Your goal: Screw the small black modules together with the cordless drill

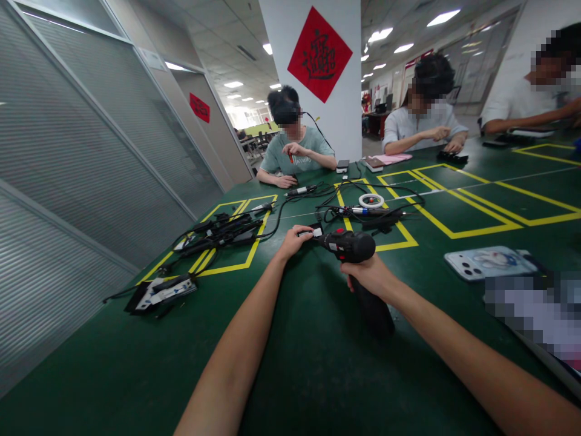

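A black pistol-shaped power tool point(353, 247) with a red button stands over the green table point(318, 363). My right hand point(370, 275) is wrapped round its grip, just below the body. My left hand point(295, 238) is closed in a pinch on the small white and black piece point(314, 231) at the tool's nose. Both of my forearms reach in from the bottom edge.
A pile of black tools and cables point(218, 233) lies to the left, a power strip point(158, 293) nearer. A roll of tape point(371, 200) and a soldering pen point(358, 211) lie beyond. A phone point(490, 262) rests at right. Three people sit at the far side.
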{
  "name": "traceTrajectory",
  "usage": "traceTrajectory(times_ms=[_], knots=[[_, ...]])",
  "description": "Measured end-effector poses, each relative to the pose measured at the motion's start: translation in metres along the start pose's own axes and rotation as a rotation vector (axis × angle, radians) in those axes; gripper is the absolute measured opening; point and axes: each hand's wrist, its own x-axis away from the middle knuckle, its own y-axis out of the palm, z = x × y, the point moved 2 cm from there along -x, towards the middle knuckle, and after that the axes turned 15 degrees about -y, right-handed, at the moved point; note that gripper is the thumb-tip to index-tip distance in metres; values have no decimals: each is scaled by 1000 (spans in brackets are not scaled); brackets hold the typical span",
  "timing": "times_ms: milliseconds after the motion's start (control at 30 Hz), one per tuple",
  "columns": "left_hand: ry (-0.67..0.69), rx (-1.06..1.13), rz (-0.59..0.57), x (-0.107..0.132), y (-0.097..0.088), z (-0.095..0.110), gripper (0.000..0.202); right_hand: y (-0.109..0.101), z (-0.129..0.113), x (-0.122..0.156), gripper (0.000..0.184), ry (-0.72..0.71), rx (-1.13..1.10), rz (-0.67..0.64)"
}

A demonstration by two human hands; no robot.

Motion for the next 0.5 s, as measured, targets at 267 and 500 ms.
traceTrajectory(times_ms=[267, 500], knots=[[-4, 7, 8, -1, 0, 0, 28, 0, 2, 0, 7, 0, 5, -10], [15, 25, 10, -2, 2, -3, 29, 0, 3, -1, 5, -10, 7, -12]])
